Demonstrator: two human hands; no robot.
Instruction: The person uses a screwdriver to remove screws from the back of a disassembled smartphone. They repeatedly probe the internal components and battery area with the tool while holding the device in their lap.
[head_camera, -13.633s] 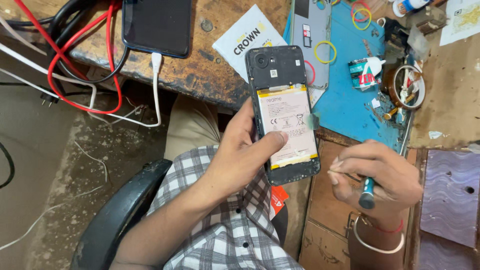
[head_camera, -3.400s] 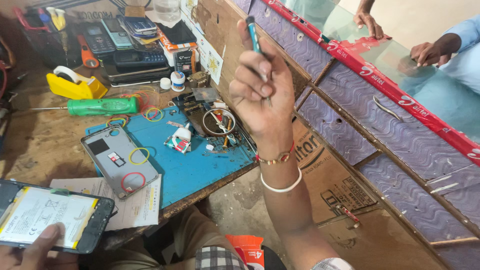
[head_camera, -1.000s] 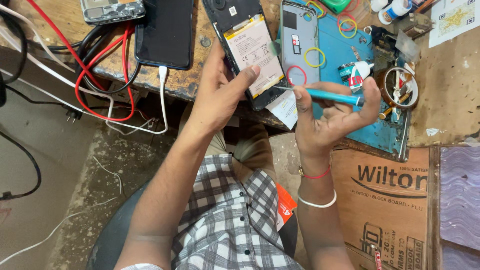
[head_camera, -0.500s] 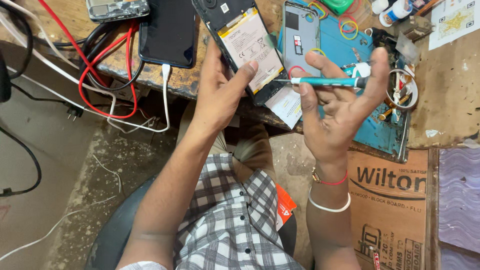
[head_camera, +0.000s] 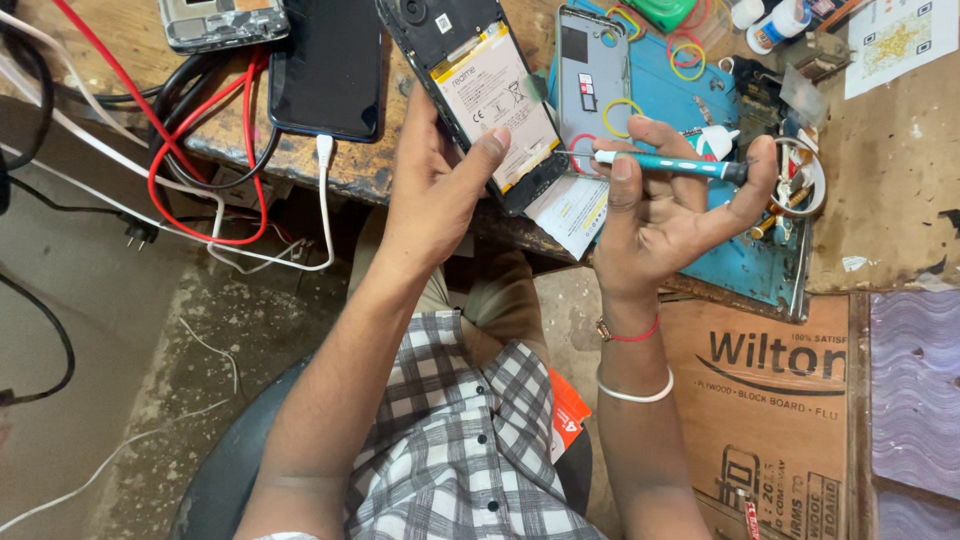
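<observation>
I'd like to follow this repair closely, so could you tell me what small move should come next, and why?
Probably ease the screwdriver tip onto the opened phone: the right hand holds it level, tip just off the lower edge, while the left hand steadies the phone.

Soft, even daylight is falling across the scene with no harsh glare, the tabletop (head_camera: 880, 200) is showing bright and sharp, the floor (head_camera: 150, 380) under its edge is sitting in dimmer shadow, the fingers (head_camera: 620, 190) are casting only faint shadows, and straight lines are bending slightly toward the frame edges.
</observation>
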